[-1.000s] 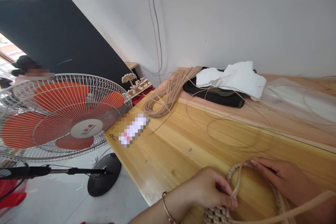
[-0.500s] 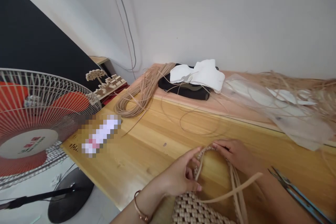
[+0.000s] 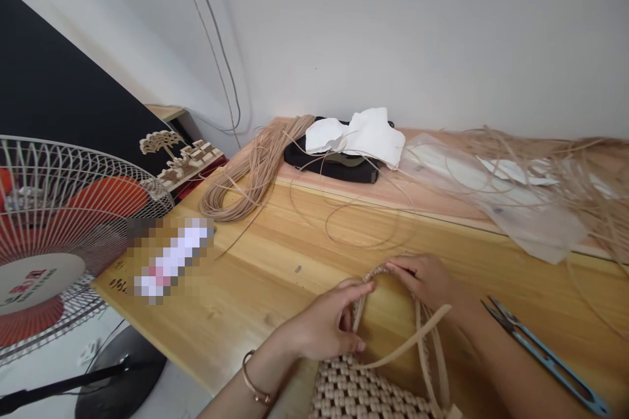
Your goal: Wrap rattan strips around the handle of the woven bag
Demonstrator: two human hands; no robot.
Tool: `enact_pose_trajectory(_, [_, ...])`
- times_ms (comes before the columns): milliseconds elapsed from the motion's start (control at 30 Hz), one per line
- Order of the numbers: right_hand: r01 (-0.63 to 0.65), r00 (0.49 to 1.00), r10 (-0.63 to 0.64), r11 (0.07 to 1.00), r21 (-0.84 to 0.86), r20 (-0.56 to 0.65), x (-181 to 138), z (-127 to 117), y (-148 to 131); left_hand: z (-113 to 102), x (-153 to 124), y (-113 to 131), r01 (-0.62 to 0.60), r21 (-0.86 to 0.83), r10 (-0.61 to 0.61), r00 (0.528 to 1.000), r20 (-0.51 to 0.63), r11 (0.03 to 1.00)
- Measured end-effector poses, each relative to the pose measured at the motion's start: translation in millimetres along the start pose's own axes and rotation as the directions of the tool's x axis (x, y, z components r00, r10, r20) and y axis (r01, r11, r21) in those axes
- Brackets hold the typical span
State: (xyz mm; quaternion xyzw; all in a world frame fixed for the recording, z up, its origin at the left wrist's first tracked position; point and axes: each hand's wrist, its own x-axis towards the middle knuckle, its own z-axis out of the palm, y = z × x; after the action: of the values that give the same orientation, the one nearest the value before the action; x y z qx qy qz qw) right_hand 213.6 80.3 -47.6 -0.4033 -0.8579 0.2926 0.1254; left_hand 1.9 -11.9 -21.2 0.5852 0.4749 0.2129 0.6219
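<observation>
A woven rattan piece [image 3: 363, 393] lies at the near edge of the wooden table [image 3: 275, 255], with a braided loop [image 3: 376, 273] rising from it and loose flat strips [image 3: 417, 340] crossing. My left hand [image 3: 324, 327], with a bracelet on the wrist, pinches the left side of the loop with thumb and fingers. My right hand [image 3: 425, 281] grips the top right of the loop, fingers curled over it.
Blue-handled snips [image 3: 540, 353] lie to the right of my right arm. A coil of rattan [image 3: 250, 177], a black bag under white cloth [image 3: 354, 144], clear plastic [image 3: 496, 196] and loose strands lie at the back. An orange standing fan [image 3: 54, 236] stands left of the table.
The view has swung right and down, so the fan slid left and the snips came into view. My left hand shifted its pinch up the loop; my right hand stayed on it.
</observation>
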Motion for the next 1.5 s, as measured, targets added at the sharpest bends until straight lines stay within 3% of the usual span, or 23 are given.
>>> enact_pose_trajectory(733, [-0.098,0.995,0.099,0.993,0.063,-0.002,-8.0,-6.5,-6.6,3.2,-2.0,-4.8,-0.011,-0.054,0.010,0.999,-0.031,0.998])
enact_pose_trajectory(967, [-0.223,0.974,0.226,0.965,0.137,-0.004,-13.5,-12.2,-15.3,3.6,-2.2,-4.0,0.010,-0.061,-0.012,1.000,-0.026,0.998])
enact_pose_trajectory(1133, [-0.379,0.921,0.386,0.851,0.365,0.055,-20.2,-10.4,-8.1,3.9,-2.0,-2.6,0.008,-0.060,-0.009,1.000,-0.029,0.998])
enact_pose_trajectory(1300, [-0.434,0.889,0.431,0.682,0.588,0.157,-30.2,-5.5,-5.2,3.3,-2.0,-0.7,0.010,-0.040,-0.011,1.000,-0.022,0.999])
enact_pose_trajectory(1500, [-0.501,0.822,0.540,0.533,0.682,0.182,-42.7,-15.7,-25.9,2.8,-2.1,0.0,-0.034,-0.029,0.033,0.999,-0.029,0.999])
